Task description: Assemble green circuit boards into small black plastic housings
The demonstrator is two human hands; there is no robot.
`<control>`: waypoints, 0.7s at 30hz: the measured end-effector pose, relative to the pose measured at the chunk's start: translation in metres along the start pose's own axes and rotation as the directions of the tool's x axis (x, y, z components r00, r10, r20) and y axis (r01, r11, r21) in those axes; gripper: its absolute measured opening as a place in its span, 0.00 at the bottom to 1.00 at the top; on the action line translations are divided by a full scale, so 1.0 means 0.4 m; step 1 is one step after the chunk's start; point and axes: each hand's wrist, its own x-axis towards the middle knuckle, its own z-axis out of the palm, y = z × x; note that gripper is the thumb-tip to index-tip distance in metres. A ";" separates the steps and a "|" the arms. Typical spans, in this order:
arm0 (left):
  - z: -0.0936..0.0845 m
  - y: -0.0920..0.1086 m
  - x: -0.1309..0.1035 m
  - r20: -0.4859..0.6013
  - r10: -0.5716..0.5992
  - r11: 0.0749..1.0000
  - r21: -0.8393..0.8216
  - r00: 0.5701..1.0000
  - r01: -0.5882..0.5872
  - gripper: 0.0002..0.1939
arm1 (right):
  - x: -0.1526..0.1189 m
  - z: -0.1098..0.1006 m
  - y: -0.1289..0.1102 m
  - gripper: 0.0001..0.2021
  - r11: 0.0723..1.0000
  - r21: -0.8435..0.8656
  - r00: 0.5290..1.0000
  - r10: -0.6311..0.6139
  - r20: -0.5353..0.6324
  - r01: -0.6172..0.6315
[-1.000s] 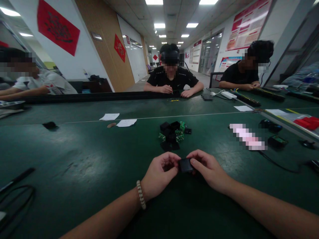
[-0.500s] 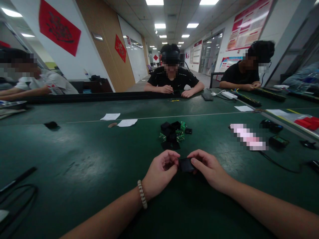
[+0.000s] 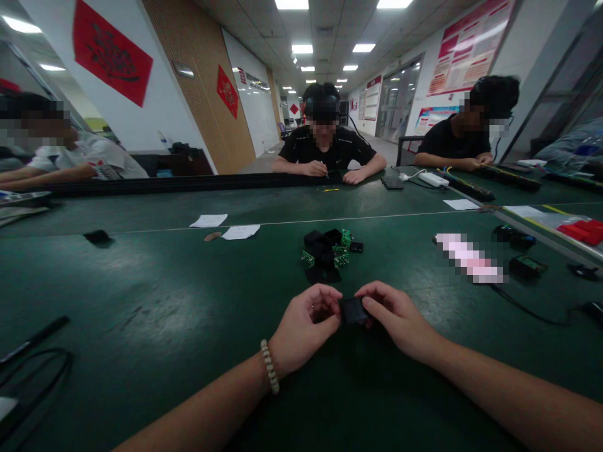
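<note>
Between my two hands, a small black plastic case (image 3: pixel 353 311) is held just above the green tabletop. My right hand (image 3: pixel 393 317) grips its right side, thumb on top and fingers behind. My left hand (image 3: pixel 308 323), with a beaded bracelet at the wrist, is closed with thumb and fingertips at the case's left edge. What lies inside the left fingers is hidden. Beyond my hands sits a pile of black plastic housings (image 3: pixel 323 242) mixed with green circuit boards (image 3: pixel 346 238).
White papers (image 3: pixel 241 233) and a brown disc (image 3: pixel 213 236) lie left of the pile. Black cables (image 3: pixel 61 376) are at the left front. To the right are a blurred pink item (image 3: pixel 468 258) and small black devices (image 3: pixel 525 267). Co-workers sit across the table.
Both hands and the black case have barely shifted. The case has tilted or moved very slightly; the pile stays as it was.
</note>
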 end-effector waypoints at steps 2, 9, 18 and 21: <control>0.000 0.001 -0.001 0.000 0.002 1.000 -0.006 1.000 -0.002 0.13 | 0.000 -0.001 0.000 0.14 1.000 -0.001 1.000 -0.001 0.003 0.001; -0.004 0.001 0.000 0.020 0.000 1.000 -0.005 1.000 0.000 0.12 | -0.002 -0.002 -0.003 0.14 1.000 -0.013 1.000 -0.006 0.017 0.006; -0.004 0.002 0.001 0.022 0.012 0.999 -0.035 1.000 -0.011 0.11 | -0.004 -0.001 -0.007 0.13 0.999 -0.049 1.000 -0.002 0.028 0.003; -0.004 0.000 0.001 0.023 0.012 1.000 -0.024 1.000 -0.012 0.11 | -0.005 -0.001 -0.011 0.13 0.998 -0.054 0.999 0.013 0.036 -0.011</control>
